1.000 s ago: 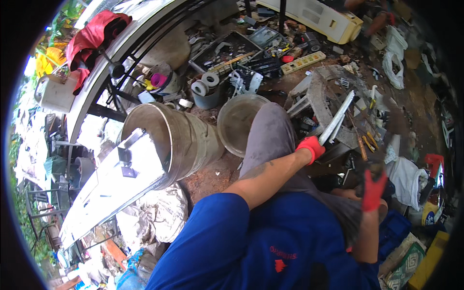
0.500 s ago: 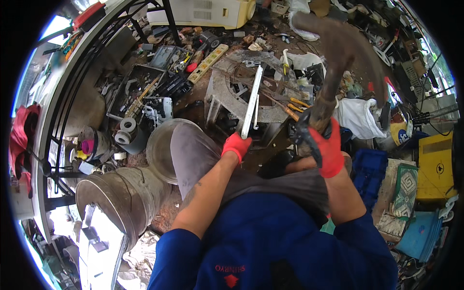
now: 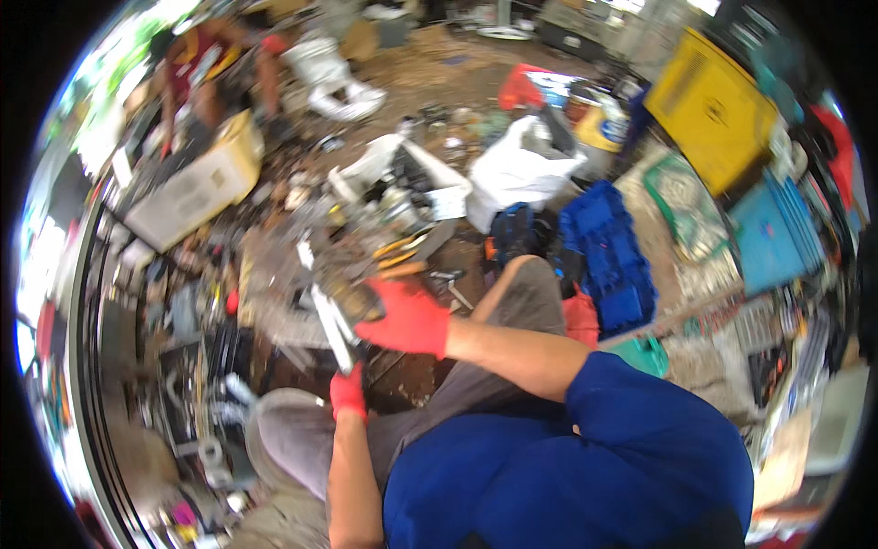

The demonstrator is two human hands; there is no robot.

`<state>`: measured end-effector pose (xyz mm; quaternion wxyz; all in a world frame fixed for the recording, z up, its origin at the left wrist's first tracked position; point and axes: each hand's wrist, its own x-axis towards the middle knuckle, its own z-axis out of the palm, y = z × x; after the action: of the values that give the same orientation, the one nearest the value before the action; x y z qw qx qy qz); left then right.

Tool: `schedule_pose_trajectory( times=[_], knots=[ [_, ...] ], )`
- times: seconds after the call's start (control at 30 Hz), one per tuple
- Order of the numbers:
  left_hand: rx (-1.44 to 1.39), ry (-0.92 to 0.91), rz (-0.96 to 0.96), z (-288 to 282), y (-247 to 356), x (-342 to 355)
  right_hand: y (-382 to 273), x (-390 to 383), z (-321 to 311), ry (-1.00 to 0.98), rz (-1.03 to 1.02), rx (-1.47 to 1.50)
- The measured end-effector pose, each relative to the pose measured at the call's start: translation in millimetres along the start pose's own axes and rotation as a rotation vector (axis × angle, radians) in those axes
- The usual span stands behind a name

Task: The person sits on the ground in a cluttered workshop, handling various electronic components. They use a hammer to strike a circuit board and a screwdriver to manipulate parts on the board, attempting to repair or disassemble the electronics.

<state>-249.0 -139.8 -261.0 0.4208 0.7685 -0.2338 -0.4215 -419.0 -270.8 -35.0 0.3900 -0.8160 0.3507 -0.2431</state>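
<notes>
My left hand (image 3: 347, 393), in a red glove, is closed on the lower end of a long white metal strip (image 3: 331, 325). The strip slants up and away over a worn, greyish work stand (image 3: 283, 306). My right hand (image 3: 407, 316), also gloved in red, is closed on a blurred brown hammer (image 3: 349, 300) right beside the strip. Blur hides most of the hammer's shape, and I cannot tell whether it touches the strip. Orange-handled hand tools (image 3: 398, 254) lie just beyond my right hand.
A blue plastic case (image 3: 608, 261) lies right of my knee, with a yellow metal box (image 3: 713, 110) farther off. White sacks (image 3: 521, 169) and scrap cover the floor ahead. Another person (image 3: 210, 73) is at far left near a white appliance casing (image 3: 187, 201). A bucket (image 3: 274, 430) stands by my left leg.
The view has swung to the right. My right hand, raised with the hammer before, has come down and left beside the strip. My left hand still holds the strip.
</notes>
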Motion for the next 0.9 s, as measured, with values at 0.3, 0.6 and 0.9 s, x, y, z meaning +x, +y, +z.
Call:
schedule_pose_trajectory(
  times=[0.3,0.6,0.9],
  knots=[
    [-0.234,-0.051,-0.146,5.5,-15.6,5.9,51.0,-40.8,29.7,0.013,0.068,-0.050],
    [-0.188,0.002,-0.099,-16.1,-37.6,11.2,-19.4,-7.8,-14.5,0.027,-0.094,0.135],
    [0.078,0.095,0.010,1.5,-7.5,-12.9,10.2,-16.1,12.8,0.239,-0.040,0.169]
  ],
)
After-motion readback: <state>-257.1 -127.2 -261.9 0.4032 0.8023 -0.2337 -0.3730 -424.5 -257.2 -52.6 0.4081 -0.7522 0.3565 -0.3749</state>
